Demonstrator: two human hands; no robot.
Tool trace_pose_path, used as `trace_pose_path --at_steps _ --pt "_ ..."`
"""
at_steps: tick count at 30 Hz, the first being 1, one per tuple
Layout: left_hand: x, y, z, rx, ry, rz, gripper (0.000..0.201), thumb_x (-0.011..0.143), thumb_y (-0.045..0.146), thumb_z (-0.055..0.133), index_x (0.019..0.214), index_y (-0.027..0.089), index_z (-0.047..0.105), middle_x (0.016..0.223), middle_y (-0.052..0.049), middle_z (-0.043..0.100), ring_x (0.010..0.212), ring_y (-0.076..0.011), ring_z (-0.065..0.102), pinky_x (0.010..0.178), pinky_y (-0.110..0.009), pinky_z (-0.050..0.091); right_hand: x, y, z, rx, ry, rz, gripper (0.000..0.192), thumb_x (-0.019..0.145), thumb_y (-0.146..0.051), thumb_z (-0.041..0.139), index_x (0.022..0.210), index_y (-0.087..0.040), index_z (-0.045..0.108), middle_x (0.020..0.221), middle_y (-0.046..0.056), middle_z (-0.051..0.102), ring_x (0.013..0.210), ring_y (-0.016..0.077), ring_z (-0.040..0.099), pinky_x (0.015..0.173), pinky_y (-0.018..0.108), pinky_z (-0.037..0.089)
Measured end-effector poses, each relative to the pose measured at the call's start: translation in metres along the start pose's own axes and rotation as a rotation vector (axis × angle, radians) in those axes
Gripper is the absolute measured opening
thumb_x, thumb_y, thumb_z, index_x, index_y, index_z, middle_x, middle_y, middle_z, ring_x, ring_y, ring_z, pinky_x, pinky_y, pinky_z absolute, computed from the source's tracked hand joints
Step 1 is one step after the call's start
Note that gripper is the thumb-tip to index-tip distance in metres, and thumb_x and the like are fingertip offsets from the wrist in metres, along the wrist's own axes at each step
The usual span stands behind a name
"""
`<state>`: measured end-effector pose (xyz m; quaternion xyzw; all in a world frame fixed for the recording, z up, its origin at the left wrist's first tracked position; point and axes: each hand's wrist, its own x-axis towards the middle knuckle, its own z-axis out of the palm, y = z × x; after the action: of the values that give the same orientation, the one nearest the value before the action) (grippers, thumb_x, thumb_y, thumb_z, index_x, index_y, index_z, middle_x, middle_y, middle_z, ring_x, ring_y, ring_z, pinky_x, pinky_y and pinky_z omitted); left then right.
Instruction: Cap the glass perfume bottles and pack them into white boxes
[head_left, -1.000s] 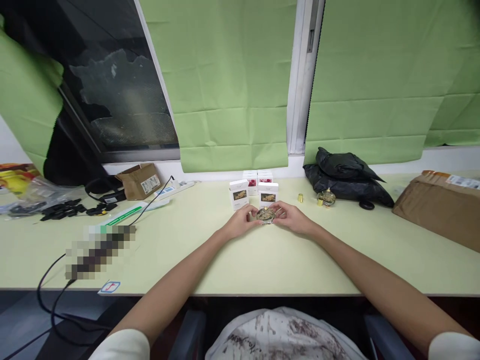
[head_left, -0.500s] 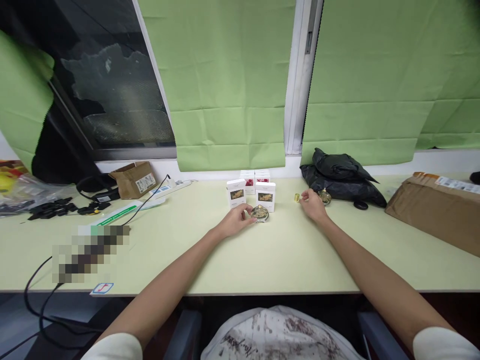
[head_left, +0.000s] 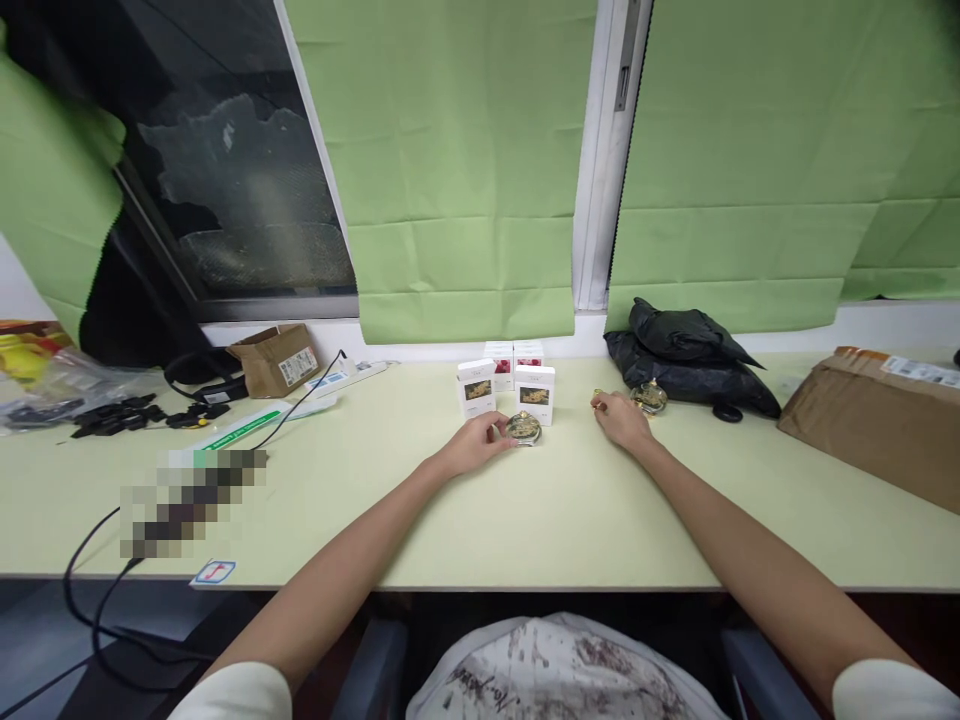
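My left hand [head_left: 472,447] grips the left side of a small round gold-patterned glass bottle [head_left: 523,428] that rests on the pale green table [head_left: 525,510]. To the right, my right hand [head_left: 619,419] pinches a small gold cap [head_left: 598,397] with its fingertips, which mostly hide it. A second round bottle with a gold top [head_left: 649,397] stands just right of that hand. Small white boxes [head_left: 535,391] with printed pictures stand in a cluster right behind the held bottle.
A black plastic bag [head_left: 690,355] lies at the back right, and a brown parcel [head_left: 877,420] lies at the far right. On the left are a small cardboard box [head_left: 277,360], a power strip [head_left: 349,377] with cables, and black clips [head_left: 120,412].
My right hand left the round bottle and moved right to the gold cap, where its fingers now close. My left hand stays on the bottle.
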<state>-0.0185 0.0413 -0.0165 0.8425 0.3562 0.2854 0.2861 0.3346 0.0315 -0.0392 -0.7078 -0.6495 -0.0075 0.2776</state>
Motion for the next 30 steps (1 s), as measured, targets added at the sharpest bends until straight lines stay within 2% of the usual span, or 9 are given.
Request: trace_pose_path --at_steps 4,8,10,12,17,23,26,30 --pt "-0.001 0.0 -0.001 0.005 -0.009 -0.001 0.044 0.089 0.059 0.07 0.111 0.021 0.067 0.1 -0.002 0.068 0.078 -0.0172 0.057 0.071 -0.031 0.045 -0.004 -0.01 0.0 0.032 -0.057 -0.095 0.021 0.095 -0.016 0.055 0.105 -0.021 0.073 0.108 0.008 0.071 0.098 0.0215 0.064 0.082 0.03 0.044" --pt "-0.003 0.003 -0.002 0.02 -0.017 -0.003 0.042 0.09 0.058 0.069 0.11 0.021 0.066 0.098 -0.002 0.069 0.078 -0.0173 0.058 0.072 -0.031 0.045 -0.013 -0.03 0.001 0.1 -0.1 -0.205 0.01 0.094 -0.019 0.059 0.097 -0.022 0.069 0.102 0.005 0.069 0.093 0.0197 0.064 0.081 0.029 0.044" --pt "-0.003 0.005 -0.002 0.021 -0.012 0.005 0.043 0.09 0.058 0.069 0.111 0.021 0.066 0.099 -0.002 0.069 0.079 -0.0174 0.058 0.072 -0.031 0.045 -0.02 -0.044 -0.002 0.162 -0.062 -0.256 0.008 0.096 -0.024 0.058 0.095 -0.022 0.066 0.1 0.005 0.068 0.09 0.0199 0.064 0.079 0.031 0.044" --pt "-0.003 0.006 -0.001 0.018 0.0 0.011 0.043 0.09 0.058 0.069 0.111 0.02 0.066 0.099 -0.002 0.069 0.078 -0.0171 0.057 0.072 -0.031 0.045 -0.026 -0.06 -0.006 0.247 0.04 -0.289 0.008 0.098 -0.027 0.057 0.099 -0.023 0.064 0.103 0.004 0.068 0.083 0.0188 0.062 0.077 0.031 0.044" --pt "-0.002 0.007 0.005 -0.002 0.009 0.035 0.042 0.091 0.058 0.067 0.111 0.021 0.068 0.099 -0.002 0.069 0.076 -0.0161 0.056 0.072 -0.03 0.045 -0.041 -0.094 -0.017 0.53 0.175 -0.402 0.012 0.099 -0.029 0.057 0.107 -0.024 0.064 0.091 0.001 0.067 0.076 0.0178 0.061 0.072 0.03 0.047" --pt "-0.003 0.012 0.007 -0.006 -0.006 0.054 0.038 0.092 0.055 0.068 0.109 0.02 0.067 0.094 -0.001 0.068 0.076 -0.0166 0.056 0.072 -0.03 0.044 -0.052 -0.109 -0.019 0.635 0.166 -0.44 0.011 0.099 -0.029 0.06 0.108 -0.025 0.066 0.096 0.002 0.071 0.071 0.0162 0.06 0.069 0.031 0.048" --pt "-0.003 0.015 0.006 -0.016 -0.027 0.063 0.038 0.093 0.054 0.067 0.109 0.02 0.067 0.096 -0.002 0.069 0.075 -0.0161 0.056 0.07 -0.029 0.044 -0.053 -0.113 -0.018 0.657 0.174 -0.484 0.016 0.103 -0.029 0.055 0.112 -0.026 0.068 0.11 0.005 0.074 0.082 0.0185 0.065 0.074 0.033 0.051" --pt "-0.003 0.017 0.006 -0.035 -0.05 0.067 0.04 0.093 0.056 0.066 0.109 0.02 0.069 0.096 -0.002 0.069 0.073 -0.0154 0.055 0.068 -0.029 0.044 -0.05 -0.115 -0.014 0.64 0.194 -0.549 0.021 0.105 -0.03 0.053 0.115 -0.028 0.071 0.114 0.006 0.076 0.103 0.0238 0.067 0.083 0.037 0.054"
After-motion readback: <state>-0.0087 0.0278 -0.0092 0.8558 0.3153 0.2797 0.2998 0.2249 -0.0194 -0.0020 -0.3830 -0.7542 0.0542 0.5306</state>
